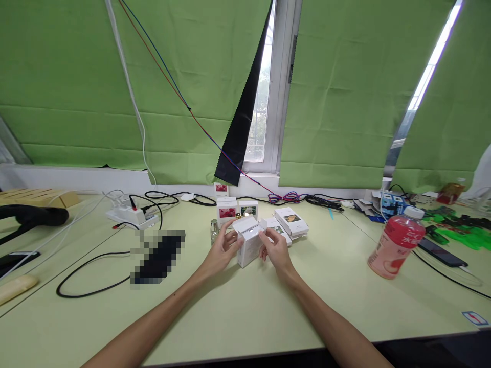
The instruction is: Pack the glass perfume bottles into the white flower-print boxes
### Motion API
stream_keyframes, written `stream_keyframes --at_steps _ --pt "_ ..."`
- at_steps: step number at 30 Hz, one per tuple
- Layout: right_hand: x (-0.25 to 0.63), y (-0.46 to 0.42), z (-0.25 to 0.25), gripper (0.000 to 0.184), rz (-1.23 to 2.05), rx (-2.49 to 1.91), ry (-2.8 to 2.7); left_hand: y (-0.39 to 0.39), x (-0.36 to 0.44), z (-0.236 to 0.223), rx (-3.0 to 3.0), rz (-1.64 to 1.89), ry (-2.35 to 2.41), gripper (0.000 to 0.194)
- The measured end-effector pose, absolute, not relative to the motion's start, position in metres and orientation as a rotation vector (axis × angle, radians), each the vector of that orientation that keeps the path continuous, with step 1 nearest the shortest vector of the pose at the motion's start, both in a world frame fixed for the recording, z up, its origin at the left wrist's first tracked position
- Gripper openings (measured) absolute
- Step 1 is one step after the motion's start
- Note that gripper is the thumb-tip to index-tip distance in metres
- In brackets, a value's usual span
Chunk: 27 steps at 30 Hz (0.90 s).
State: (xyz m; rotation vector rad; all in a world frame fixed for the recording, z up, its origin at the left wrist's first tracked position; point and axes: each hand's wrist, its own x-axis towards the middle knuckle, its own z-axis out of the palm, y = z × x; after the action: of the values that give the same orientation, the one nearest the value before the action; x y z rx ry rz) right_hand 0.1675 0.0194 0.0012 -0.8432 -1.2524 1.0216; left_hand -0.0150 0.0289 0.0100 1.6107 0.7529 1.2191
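Between my hands is a small white carton (250, 248), tilted, with its top flaps raised. My left hand (221, 250) grips its left side, thumb on the near face. On the right edge, near a raised flap, the fingers of my right hand (276, 249) are closed on the carton. Just behind my left hand stands a small glass bottle (214, 231), and a gold cap shows beside it. White boxes with a red flower picture (227, 212) and a white flower picture (248, 208) stand behind the carton. Flat white boxes (290, 223) lie to the right.
A pink drink bottle (397, 243) stands at right, near a phone (441, 252). Black cables (324, 202) run along the back. At left are a power strip (132, 214) and a pixelated dark object (159, 258). Green blinds (337, 102) hang behind the table.
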Motion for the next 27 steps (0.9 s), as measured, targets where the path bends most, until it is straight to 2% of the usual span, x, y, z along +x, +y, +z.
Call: stream_keyframes --at_steps 14,22,27 --pt "0.167 0.019 -0.002 0.044 0.915 -0.997 -1.317 0.033 -0.014 0.009 1.543 1.449 0.966 0.047" --pt "0.166 0.012 0.004 0.042 0.855 -0.991 -1.236 0.027 -0.013 0.011 1.656 1.515 1.003 0.032" --pt "0.167 0.01 0.007 0.034 0.848 -0.883 -1.152 0.022 -0.011 0.013 1.736 1.494 0.962 0.028"
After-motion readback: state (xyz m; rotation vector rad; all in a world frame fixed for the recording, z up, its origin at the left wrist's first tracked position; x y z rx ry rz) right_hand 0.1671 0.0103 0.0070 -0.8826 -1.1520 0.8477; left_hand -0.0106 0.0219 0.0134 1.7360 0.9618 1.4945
